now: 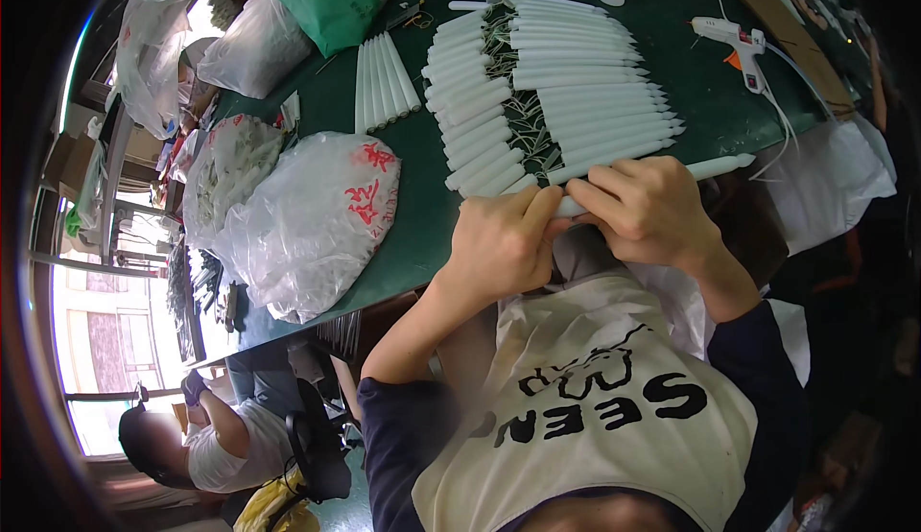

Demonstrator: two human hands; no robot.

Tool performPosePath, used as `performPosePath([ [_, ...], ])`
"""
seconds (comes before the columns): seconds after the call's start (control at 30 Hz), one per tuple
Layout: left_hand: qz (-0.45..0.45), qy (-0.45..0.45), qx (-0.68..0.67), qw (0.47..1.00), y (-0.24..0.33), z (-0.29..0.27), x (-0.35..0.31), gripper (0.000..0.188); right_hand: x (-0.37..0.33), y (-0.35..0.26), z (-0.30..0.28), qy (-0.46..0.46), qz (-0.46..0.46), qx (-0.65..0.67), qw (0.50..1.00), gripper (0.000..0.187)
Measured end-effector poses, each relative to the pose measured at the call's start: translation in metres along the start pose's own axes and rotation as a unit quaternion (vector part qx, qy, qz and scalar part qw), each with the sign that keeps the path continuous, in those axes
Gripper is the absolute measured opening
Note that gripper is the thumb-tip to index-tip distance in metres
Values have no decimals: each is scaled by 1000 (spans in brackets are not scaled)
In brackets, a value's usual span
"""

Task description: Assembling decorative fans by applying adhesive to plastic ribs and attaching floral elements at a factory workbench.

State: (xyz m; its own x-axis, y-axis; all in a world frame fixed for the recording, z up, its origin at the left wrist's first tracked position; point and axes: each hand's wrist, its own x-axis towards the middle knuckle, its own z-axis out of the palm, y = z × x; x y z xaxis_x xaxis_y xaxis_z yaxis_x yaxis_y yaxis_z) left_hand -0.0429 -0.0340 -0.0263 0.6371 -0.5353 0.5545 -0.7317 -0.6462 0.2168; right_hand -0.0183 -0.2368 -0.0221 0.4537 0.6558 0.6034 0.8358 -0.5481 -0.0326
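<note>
While left hand (503,240) and right hand (654,210) clasp a candle (721,166), it lies partly hidden.

the left hand (507,241), right hand (652,208) and green table (420,163) are viewed closely from head height, facing downward, in wide fisheye.
</note>
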Motion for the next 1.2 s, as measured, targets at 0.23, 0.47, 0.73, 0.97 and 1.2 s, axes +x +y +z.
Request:
performPosePath([
  [0.23,-1,11,10,1000,-3,-2,3,19,5,-2,0,1,7,-7,1000,24],
  [0.47,0,27,61,998,-6,-16,10,23,15,3,5,33,-3,10,999,25],
  [0.73,2,49,128,991,-10,-30,7,25,23,7,8,109,-15,95,989,24],
  [0.97,-21,-4,62,998,-12,-30,0,27,21,11,9,99,-24,41,994,25],
  [1.2,-5,-6,48,999,-12,-25,-5,23,16,6,12,14,-24,67,997,24],
])
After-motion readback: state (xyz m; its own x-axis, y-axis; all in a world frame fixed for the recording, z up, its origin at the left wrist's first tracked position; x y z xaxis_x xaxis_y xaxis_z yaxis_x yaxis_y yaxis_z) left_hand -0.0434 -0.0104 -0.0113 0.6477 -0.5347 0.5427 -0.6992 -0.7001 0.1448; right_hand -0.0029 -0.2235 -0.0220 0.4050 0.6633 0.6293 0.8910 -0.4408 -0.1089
